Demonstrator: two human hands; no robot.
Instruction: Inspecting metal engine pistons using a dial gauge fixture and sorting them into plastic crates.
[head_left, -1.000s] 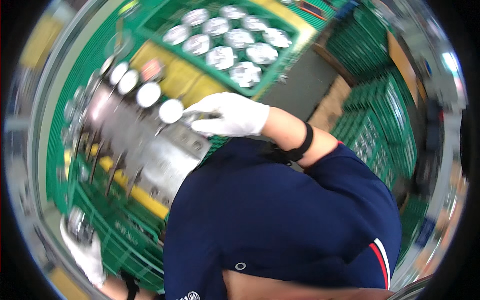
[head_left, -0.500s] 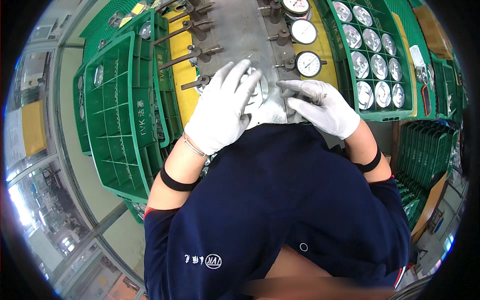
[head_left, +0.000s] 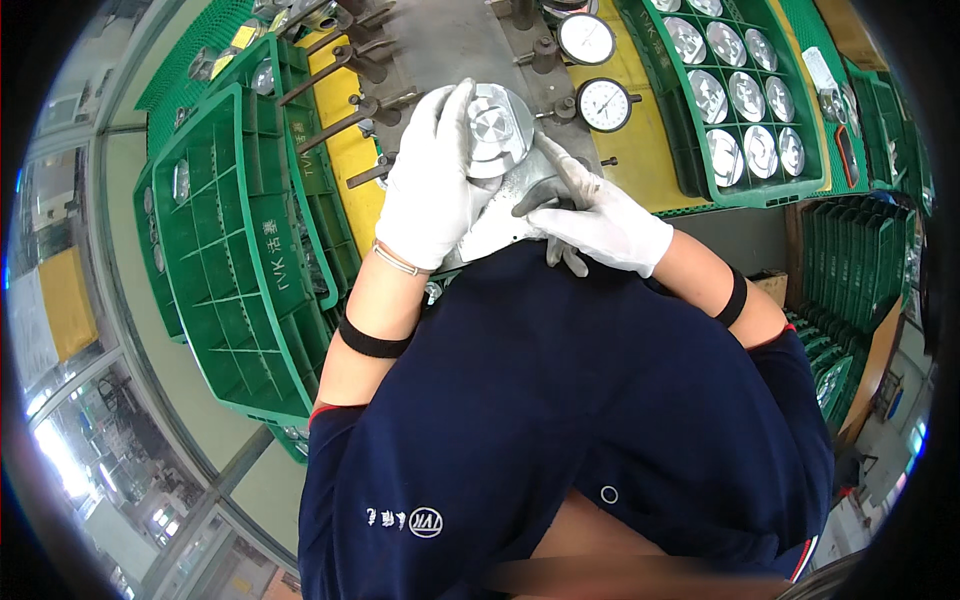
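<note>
A round silver piston [head_left: 494, 127] with a machined top is in my left hand [head_left: 428, 180], above the near end of the metal bench plate [head_left: 465, 50]. My left hand wears a white glove, its fingers closed along the piston's left side. My right hand [head_left: 610, 225], also gloved, is just below and right of the piston. Its index finger reaches up toward the piston's lower right edge. Between that finger and the thumb lies a dark grey curved piece [head_left: 541, 193] whose kind I cannot make out. The other fingers of this hand bend downward.
Dial gauges [head_left: 605, 105] on posts line the plate's right side. Metal rods on clamps [head_left: 362, 108] line its left. A green divided crate [head_left: 215, 240] stands at left; another crate [head_left: 700, 190] holding several pistons stands at right. Stacked green crates [head_left: 850, 270] are farther right.
The piston now shows upright between my hands, with my left hand closed at its side instead of lying over it. My right hand has moved left and down. The whole view has shifted slightly.
</note>
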